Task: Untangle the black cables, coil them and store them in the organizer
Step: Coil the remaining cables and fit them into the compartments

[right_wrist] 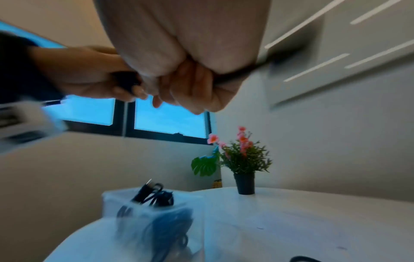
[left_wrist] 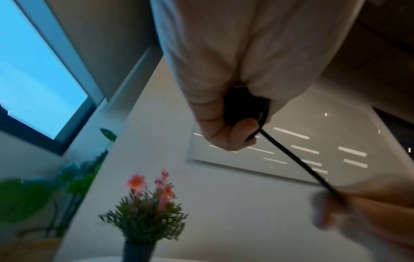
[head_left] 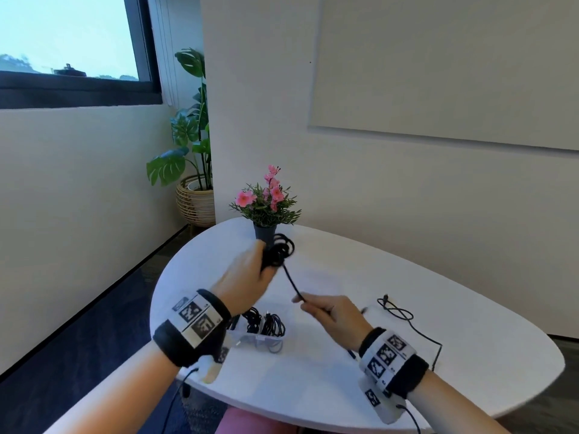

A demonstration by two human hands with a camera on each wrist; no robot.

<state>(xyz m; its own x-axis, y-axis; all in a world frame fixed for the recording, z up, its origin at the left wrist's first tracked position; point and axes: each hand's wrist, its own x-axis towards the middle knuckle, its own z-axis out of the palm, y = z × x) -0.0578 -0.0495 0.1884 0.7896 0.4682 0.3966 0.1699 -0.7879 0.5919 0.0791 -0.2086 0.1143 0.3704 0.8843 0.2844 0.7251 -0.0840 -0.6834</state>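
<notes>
Fingers (head_left: 269, 270) of the left hand (head_left: 247, 277) curl round the coiled black cable (head_left: 280, 250) above the desk (head_left: 407, 277), keeping loops together; the right hand (head_left: 332, 313) pinches its tail taut for winding. Near left, the clear organizer (head_left: 266, 339) holds stored cables.

Head view: the left hand (head_left: 242, 278) covers the lower part of the cable coil (head_left: 279, 252) and the organizer's (head_left: 255, 336) end at 9 o'clock. The right hand (head_left: 336, 317) hides the cable run inside its fist. Right wrist view: organizer (right_wrist: 154, 218) blurred; cable count inside indeterminate. Left wrist view: right hand (left_wrist: 358, 212) blurred, cut off at 4 o'clock.
</notes>
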